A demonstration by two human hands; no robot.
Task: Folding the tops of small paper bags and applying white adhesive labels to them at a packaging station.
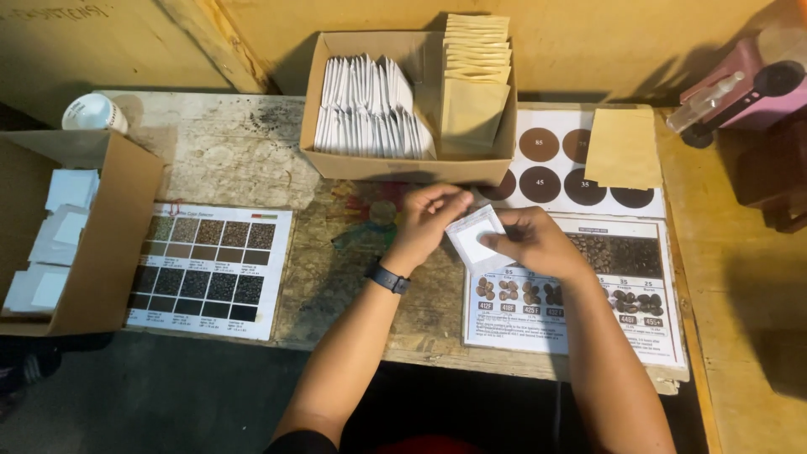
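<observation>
My left hand and my right hand meet over the middle of the table, both pinching a small white paper sachet. The left hand holds its upper left edge, the right hand its right side. A dark band sits on my left wrist. Just behind the hands stands an open cardboard box with several white sachets on its left and brown paper envelopes on its right.
A second open cardboard box with white sachets lies at the left. Printed bean colour charts lie flat on the table. A loose brown envelope rests on a chart with dark circles. A pink device stands far right, a white cup far left.
</observation>
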